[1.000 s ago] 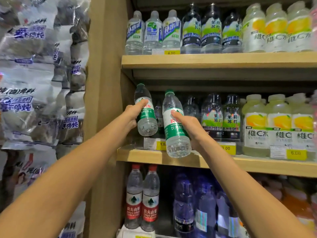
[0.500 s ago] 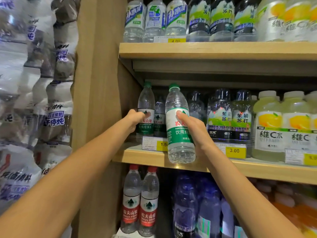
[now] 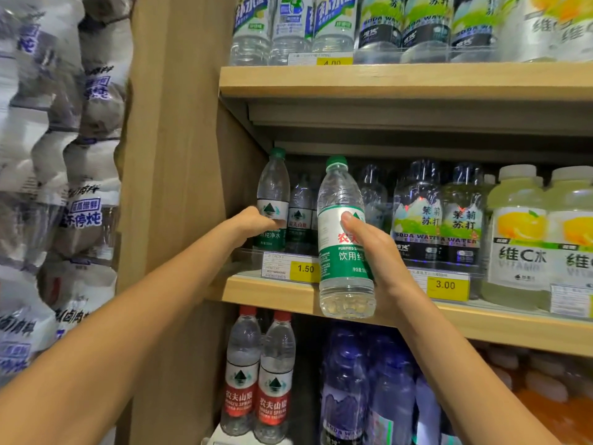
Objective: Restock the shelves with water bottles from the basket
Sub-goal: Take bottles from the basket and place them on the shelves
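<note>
arms outstretched: left hand (image 3: 255, 223) wrapped round a green-label water bottle (image 3: 272, 191) upright at the left end of the middle shelf (image 3: 256, 292); right hand (image 3: 378, 255) gripped a second green-capped bottle (image 3: 341, 200) upright before its edge.

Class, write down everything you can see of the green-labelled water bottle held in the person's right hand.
The green-labelled water bottle is clear plastic, ribbed, full of water, with a green cap and a green, white and red label. It is upright, held in front of the middle shelf's edge, not standing on it. The right hand grips its label from the right, thumb across the front. The left hand grips a separate bottle on the shelf.
</note>
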A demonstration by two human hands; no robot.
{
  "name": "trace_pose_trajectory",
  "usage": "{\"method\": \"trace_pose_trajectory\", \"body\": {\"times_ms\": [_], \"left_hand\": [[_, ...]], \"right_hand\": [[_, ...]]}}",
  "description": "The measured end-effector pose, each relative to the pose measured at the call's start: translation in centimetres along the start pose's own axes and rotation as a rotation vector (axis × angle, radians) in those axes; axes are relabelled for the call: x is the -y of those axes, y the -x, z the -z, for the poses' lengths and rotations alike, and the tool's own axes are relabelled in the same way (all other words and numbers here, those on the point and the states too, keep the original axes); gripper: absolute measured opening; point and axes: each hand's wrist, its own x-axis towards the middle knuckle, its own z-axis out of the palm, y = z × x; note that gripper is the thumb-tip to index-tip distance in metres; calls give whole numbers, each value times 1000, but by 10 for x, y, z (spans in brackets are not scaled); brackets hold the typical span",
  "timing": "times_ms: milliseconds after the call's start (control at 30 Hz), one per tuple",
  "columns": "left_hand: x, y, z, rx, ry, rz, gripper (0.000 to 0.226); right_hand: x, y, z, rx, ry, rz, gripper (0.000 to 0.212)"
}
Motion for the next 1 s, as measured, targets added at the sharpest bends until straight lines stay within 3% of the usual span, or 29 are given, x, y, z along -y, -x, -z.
{"method": "trace_pose_trajectory", "body": {"times_ms": [167, 333, 800, 1000], "left_hand": [[-2, -7, -4, -70, -161, -8, 54], [-6, -15, -1, -82, -270, 64, 73], [-6, -21, 0, -184, -418, -7, 59], [-7, -19, 1, -143, -432, -17, 59]], "right_hand": [[1, -1, 0, 2, -13, -16, 45], [0, -2, 0, -2, -20, -23, 47], [-2, -2, 0, -18, 20, 2, 46], [-2, -1, 0, -10, 10, 13, 44]]}}
